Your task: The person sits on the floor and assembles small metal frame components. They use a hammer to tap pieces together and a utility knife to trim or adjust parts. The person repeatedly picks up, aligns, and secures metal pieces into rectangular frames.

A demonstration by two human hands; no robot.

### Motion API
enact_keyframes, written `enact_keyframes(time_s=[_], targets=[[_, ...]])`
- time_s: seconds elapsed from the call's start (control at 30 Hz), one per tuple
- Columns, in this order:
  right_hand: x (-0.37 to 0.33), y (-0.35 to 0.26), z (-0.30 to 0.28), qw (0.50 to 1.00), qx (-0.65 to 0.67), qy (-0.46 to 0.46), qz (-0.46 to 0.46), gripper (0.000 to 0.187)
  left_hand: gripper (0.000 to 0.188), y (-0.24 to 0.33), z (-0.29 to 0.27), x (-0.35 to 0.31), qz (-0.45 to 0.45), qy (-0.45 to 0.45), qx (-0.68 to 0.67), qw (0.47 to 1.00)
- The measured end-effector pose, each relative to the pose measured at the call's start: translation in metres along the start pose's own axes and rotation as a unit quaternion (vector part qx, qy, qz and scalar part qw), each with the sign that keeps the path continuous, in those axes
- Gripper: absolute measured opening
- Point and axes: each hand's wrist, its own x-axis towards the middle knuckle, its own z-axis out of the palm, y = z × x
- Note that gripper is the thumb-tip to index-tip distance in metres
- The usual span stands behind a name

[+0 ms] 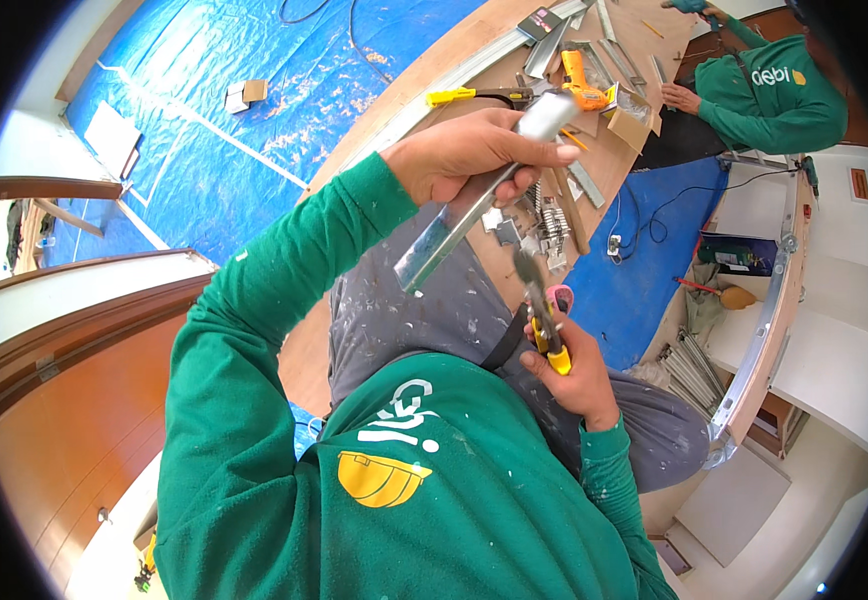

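Observation:
My left hand (469, 150) is closed around a shiny metal channel piece (449, 240), which slants down toward my lap. Its upper end is blurred. In my right hand (582, 372) are tin snips (536, 290) with yellow on the grips, their jaws pointing up near the channel but apart from it. A pink loop (560, 296) shows beside the snips; I cannot tell what it belongs to. Beyond my hands, small metal pieces (552, 225) and a wooden handle (570, 212) lie on the wooden work surface (379, 125).
A yellow-orange power tool (579, 82), an open cardboard box (636, 122), a yellow-handled tool (451, 97) and metal strips (549, 45) crowd the far surface. A person in green (784, 95) works at the right. Blue sheeting (224, 140) covers the floor; a small box (245, 95) lies there.

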Motion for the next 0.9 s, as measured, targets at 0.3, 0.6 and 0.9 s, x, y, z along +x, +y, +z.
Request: enact_keyframes(time_s=[0.3,0.6,0.9], targets=[[0.0,-0.027,0.005,0.995,-0.091,-0.008,-0.036,0.058,0.032,0.0,0.014,-0.012,-0.034,-0.055,0.002,0.998],[0.001,-0.03,0.006,0.996,-0.081,-0.008,-0.042,0.058,0.037,0.005,0.026,-0.006,-0.038,-0.057,-0.002,0.998],[-0.001,-0.03,0.006,0.995,-0.087,-0.007,-0.048,0.06,0.036,0.0,0.035,0.001,-0.034,-0.07,0.001,0.997]])
